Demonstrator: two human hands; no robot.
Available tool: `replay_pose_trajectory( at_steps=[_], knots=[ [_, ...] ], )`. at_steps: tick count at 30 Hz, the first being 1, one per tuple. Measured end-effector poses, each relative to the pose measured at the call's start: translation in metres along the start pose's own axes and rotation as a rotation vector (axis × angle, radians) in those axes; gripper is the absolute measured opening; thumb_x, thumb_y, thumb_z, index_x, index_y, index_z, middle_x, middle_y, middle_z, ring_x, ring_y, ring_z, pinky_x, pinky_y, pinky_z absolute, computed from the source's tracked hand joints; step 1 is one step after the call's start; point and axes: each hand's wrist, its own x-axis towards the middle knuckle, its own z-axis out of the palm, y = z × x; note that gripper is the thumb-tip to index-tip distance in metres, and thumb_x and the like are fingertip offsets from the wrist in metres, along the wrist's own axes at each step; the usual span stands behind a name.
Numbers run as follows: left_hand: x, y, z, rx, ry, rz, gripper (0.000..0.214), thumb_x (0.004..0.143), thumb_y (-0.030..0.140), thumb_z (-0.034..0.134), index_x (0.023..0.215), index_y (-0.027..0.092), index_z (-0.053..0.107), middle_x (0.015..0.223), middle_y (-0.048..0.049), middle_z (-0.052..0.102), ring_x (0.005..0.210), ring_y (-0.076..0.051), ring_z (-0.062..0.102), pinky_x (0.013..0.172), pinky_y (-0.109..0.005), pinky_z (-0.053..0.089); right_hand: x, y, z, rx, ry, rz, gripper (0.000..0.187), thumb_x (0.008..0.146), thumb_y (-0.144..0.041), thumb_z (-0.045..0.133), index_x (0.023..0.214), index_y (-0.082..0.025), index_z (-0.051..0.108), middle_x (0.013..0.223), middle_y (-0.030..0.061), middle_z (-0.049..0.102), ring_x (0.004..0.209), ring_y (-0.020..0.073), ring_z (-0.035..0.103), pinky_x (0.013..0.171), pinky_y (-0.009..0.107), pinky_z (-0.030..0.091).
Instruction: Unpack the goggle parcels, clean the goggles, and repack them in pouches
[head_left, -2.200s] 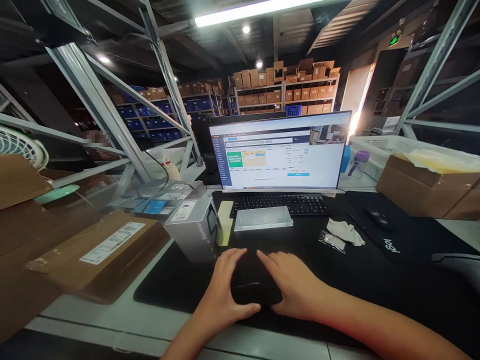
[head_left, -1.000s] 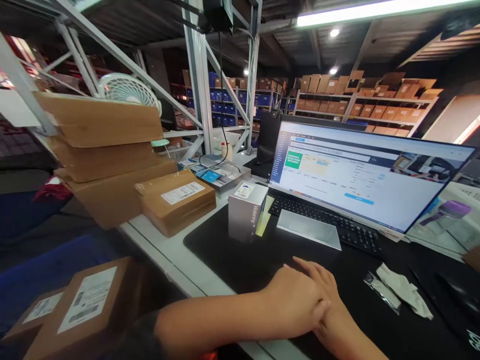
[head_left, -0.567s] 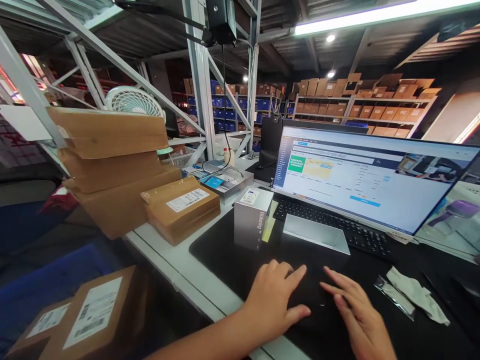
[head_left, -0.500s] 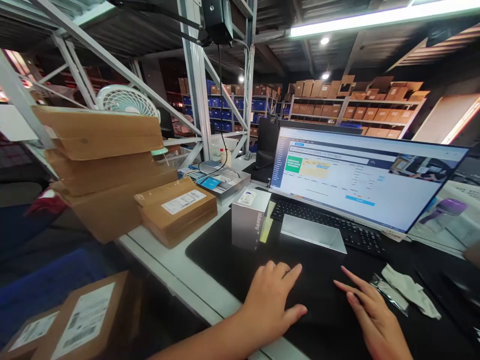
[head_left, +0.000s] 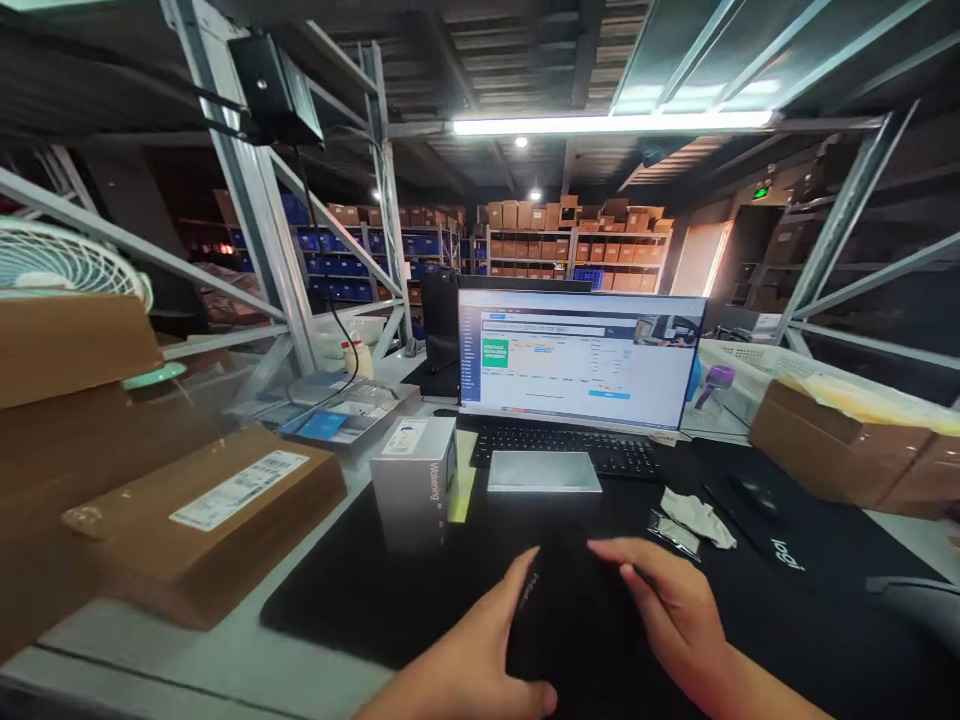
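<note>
Both my hands are low in the middle of the view, over a black desk mat (head_left: 337, 600). Between them stands a flat black item (head_left: 574, 620), tilted up off the mat, with small pale lettering on its left edge. My left hand (head_left: 480, 655) presses its left side, thumb and fingers stretched along it. My right hand (head_left: 667, 615) grips its top right, fingers curled over the edge. The item's lower part is hard to tell from the dark mat.
A grey box (head_left: 415, 480) and a silver tray (head_left: 544, 470) stand just beyond my hands, in front of a keyboard (head_left: 570, 442) and a lit monitor (head_left: 577, 350). Small plastic bags (head_left: 690, 520) and a mouse (head_left: 754, 495) lie right. Labelled cardboard parcels (head_left: 202, 515) sit left.
The view has swung from the left-hand parcels back to face the monitor. My hands, flat and apart on the mat half a second ago, now hold the black item tilted up between them.
</note>
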Motion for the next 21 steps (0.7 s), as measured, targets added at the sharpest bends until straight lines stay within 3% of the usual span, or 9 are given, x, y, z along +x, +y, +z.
replay_pose_trajectory(
  at_steps=[2,4,7,10,14,16,18,21],
  knots=[
    [-0.001,0.005,0.01,0.163,0.073,-0.01,0.113,0.062,0.017,0.074,0.159,0.025,0.017,0.159,-0.0136,0.038,0.145,-0.033,0.04,0.12,-0.049,0.035,0.015,0.006,-0.001,0.001,0.041,0.091,0.029,0.101,-0.038,0.051,0.101,-0.025,0.077,0.106,0.007,0.078,0.101,0.0234,0.073,0.09,0.036,0.059],
    [0.0,0.011,0.016,0.317,0.048,0.027,0.113,0.062,0.02,0.076,0.159,0.025,0.018,0.161,-0.0143,0.034,0.147,-0.034,0.036,0.123,-0.05,0.031,0.029,0.015,-0.001,0.042,0.063,0.23,0.038,0.1,-0.048,0.051,0.091,-0.022,0.076,0.102,0.0091,0.077,0.1,0.0254,0.072,0.09,0.039,0.057],
    [0.006,0.015,0.018,0.488,0.037,0.13,0.108,0.065,0.021,0.072,0.159,0.027,0.019,0.158,-0.0126,0.039,0.144,-0.033,0.041,0.122,-0.048,0.035,0.043,0.029,-0.001,0.213,-0.084,0.388,0.049,0.096,-0.059,0.051,0.089,-0.017,0.075,0.09,0.0099,0.076,0.087,0.0252,0.072,0.084,0.04,0.056],
    [0.015,0.008,0.019,0.629,0.162,0.181,0.108,0.061,0.016,0.067,0.157,0.031,0.022,0.152,-0.0115,0.046,0.138,-0.034,0.047,0.117,-0.051,0.041,0.043,0.038,-0.009,0.348,-0.179,0.43,0.048,0.094,-0.06,0.054,0.105,-0.017,0.072,0.097,0.011,0.075,0.091,0.025,0.071,0.089,0.042,0.055],
    [0.031,0.002,0.027,0.809,0.343,0.144,0.116,0.054,0.012,0.067,0.158,0.029,0.021,0.147,-0.0153,0.048,0.131,-0.039,0.05,0.109,-0.058,0.046,0.023,0.039,-0.029,0.374,-0.116,0.446,0.056,0.093,-0.06,0.057,0.138,-0.025,0.054,0.136,0.0143,0.062,0.129,0.028,0.058,0.112,0.05,0.041],
    [0.041,0.005,0.034,0.905,0.36,0.194,0.116,0.054,0.009,0.069,0.158,0.029,0.022,0.147,-0.0168,0.048,0.131,-0.04,0.051,0.109,-0.06,0.045,0.01,0.035,-0.036,0.39,-0.221,0.427,0.072,0.09,-0.064,0.058,0.151,-0.029,0.04,0.155,0.0131,0.045,0.143,0.0298,0.043,0.118,0.052,0.033],
    [0.053,0.008,0.039,0.963,0.326,0.261,0.115,0.056,0.011,0.076,0.157,0.029,0.026,0.148,-0.0177,0.047,0.131,-0.04,0.05,0.11,-0.061,0.043,-0.002,0.032,-0.039,0.308,-0.294,0.423,0.093,0.08,-0.064,0.07,0.157,-0.03,0.03,0.16,0.0126,0.037,0.146,0.0337,0.037,0.119,0.053,0.031],
    [0.072,0.003,0.03,0.883,0.25,0.346,0.112,0.062,0.038,0.088,0.156,0.027,0.03,0.15,-0.0177,0.046,0.133,-0.039,0.049,0.111,-0.058,0.044,-0.012,0.036,-0.045,0.106,-0.169,0.471,0.095,0.075,-0.059,0.077,0.154,-0.029,0.032,0.155,0.0128,0.041,0.142,0.0365,0.041,0.119,0.054,0.031]
  ],
)
